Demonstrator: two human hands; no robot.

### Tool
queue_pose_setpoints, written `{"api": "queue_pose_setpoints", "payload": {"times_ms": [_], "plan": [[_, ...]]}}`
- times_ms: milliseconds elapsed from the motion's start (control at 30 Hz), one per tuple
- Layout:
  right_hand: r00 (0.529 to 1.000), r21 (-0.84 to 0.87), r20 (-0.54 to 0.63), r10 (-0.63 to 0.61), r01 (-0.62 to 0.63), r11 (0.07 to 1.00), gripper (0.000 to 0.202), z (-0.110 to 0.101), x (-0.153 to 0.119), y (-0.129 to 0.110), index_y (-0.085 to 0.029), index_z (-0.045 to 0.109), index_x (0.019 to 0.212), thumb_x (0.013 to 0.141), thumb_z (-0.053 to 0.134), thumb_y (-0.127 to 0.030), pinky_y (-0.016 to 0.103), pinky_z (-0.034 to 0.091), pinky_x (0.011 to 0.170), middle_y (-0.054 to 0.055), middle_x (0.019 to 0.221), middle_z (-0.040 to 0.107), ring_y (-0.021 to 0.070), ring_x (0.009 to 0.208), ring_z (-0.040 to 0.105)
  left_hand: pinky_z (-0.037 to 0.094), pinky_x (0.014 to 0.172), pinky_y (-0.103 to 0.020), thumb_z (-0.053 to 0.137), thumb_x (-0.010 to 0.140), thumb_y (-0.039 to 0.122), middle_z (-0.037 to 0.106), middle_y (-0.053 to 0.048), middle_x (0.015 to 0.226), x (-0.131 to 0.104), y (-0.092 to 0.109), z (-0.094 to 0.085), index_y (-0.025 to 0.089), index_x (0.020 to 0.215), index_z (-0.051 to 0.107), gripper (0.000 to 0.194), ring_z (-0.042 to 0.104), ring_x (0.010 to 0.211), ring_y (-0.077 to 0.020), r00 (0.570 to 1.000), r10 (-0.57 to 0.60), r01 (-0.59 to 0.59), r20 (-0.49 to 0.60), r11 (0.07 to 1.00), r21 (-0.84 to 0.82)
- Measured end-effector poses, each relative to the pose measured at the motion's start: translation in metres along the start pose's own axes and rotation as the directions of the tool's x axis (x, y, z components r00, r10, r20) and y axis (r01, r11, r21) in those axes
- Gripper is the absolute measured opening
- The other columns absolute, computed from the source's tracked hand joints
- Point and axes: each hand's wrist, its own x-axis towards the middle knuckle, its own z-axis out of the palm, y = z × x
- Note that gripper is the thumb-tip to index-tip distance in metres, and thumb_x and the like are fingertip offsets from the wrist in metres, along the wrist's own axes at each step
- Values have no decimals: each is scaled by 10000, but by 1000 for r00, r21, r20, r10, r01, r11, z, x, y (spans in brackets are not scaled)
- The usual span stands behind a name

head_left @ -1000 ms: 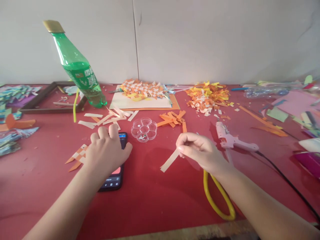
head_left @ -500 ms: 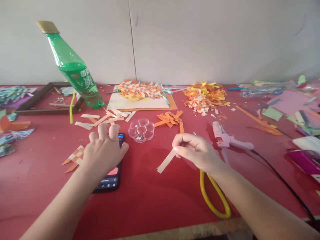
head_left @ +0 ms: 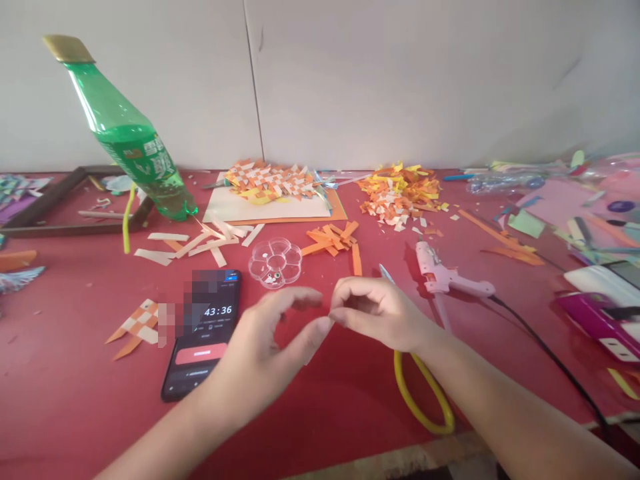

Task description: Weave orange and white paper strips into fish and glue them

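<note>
My right hand (head_left: 373,312) pinches a pale paper strip (head_left: 310,355) between thumb and forefinger, above the red table. Most of the strip is hidden behind my left thumb. My left hand (head_left: 267,343) has come up beside it, thumb at the strip and the other fingers held apart from the thumb. Beneath and left of that hand lies a phone (head_left: 220,330) showing a timer. A small woven orange-and-white paper fish (head_left: 140,323) rests left of the phone. Yellow-handled scissors (head_left: 425,400) lie partly under my right hand.
Behind the hands are pale strips (head_left: 200,241), a clear flower-shaped tray (head_left: 276,263), orange strips (head_left: 330,239) and a large woven paper piece (head_left: 273,180). A green bottle (head_left: 135,150) stands back left. A pink glue gun (head_left: 450,277) with its cord lies right, near paper scraps (head_left: 403,190).
My left hand has moved right from over the phone to the strip in my right hand, uncovering the screen. The view has shifted slightly to the right.
</note>
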Motion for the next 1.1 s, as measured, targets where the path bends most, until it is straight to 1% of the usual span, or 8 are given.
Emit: {"api": "queue_pose_setpoints", "payload": {"times_ms": [167, 367, 600, 767, 867, 967, 1067, 1100], "plan": [[999, -31, 15, -38, 39, 999, 150, 1, 0, 0, -187, 656, 815, 874, 647, -324, 221, 447, 629, -9, 765, 623, 92, 689, 565, 447, 660, -240, 667, 842, 459, 650, 5, 782, 1, -5, 14, 201, 937, 612, 280, 592, 699, -118, 945, -224, 323, 239, 761, -563], [998, 16, 50, -44, 43, 999, 127, 0, 1, 1, -188, 667, 836, 873, 657, -309, 251, 514, 686, 2, 802, 647, 119, 745, 647, 516, 802, -278, 795, 748, 364, 723, -39, 853, 4, -8, 10, 168, 803, 637, 258, 682, 904, -182, 863, -302, 504, 405, 458, -732], [994, -57, 26, -108, 109, 992, 131, 2, 1, 3, -193, 690, 869, 882, 640, -313, 237, 517, 654, 17, 832, 672, 117, 754, 643, 556, 761, -240, 818, 735, 273, 725, -29, 816, 5, -8, 10, 152, 749, 650, 207, 716, 864, -166, 841, -301, 537, 451, 359, -763], [950, -163, -275, -144, 102, 981, 180, -16, 1, -5, -210, 685, 994, 892, 601, -332, 265, 547, 692, 36, 897, 702, 125, 756, 655, 571, 718, -219, 828, 721, 252, 762, -54, 895, 5, -7, 10, 148, 772, 661, 202, 726, 816, -151, 841, -333, 522, 426, 297, -799], [804, -279, -573, -161, -7, 960, 210, -50, -12, -15, -228, 687, 997, 874, 605, -378, 295, 549, 698, 37, 877, 712, 140, 728, 661, 575, 725, -214, 814, 739, 234, 769, -62, 898, 5, -7, 10, 142, 793, 676, 174, 727, 818, -148, 850, -318, 507, 420, 274, -818], [679, -499, -720, -145, -360, 788, 201, -93, -38, -14, -249, 687, 1032, 883, 579, -332, 337, 525, 781, 58, 980, 733, 184, 833, 694, 578, 731, -211, 815, 736, 214, 773, -67, 902, 6, -6, 10, 137, 809, 691, 163, 727, 818, -146, 858, -307, 488, 411, 242, -838], [784, -738, -621, -4, -583, 341, 245, -124, -67, 5, -206, 675, 1030, 793, 620, -183, 362, 502, 788, 110, 1100, 724, 271, 972, 687, 575, 706, -194, 811, 740, 213, 775, -70, 887, 7, -6, 9, 131, 827, 703, 161, 724, 794, -137, 860, -320, 475, 397, 216, -853], [792, -755, -611, 9, -586, 292, 244, -129, -74, 14, -183, 687, 977, 737, 655, -152, 357, 502, 766, 137, 1083, 729, 293, 963, 689, 573, 701, -192, 803, 749, 215, 774, -71, 888, 6, -6, 9, 130, 832, 705, 153, 723, 790, -135, 859, -323, 474, 397, 212, -854]]}}
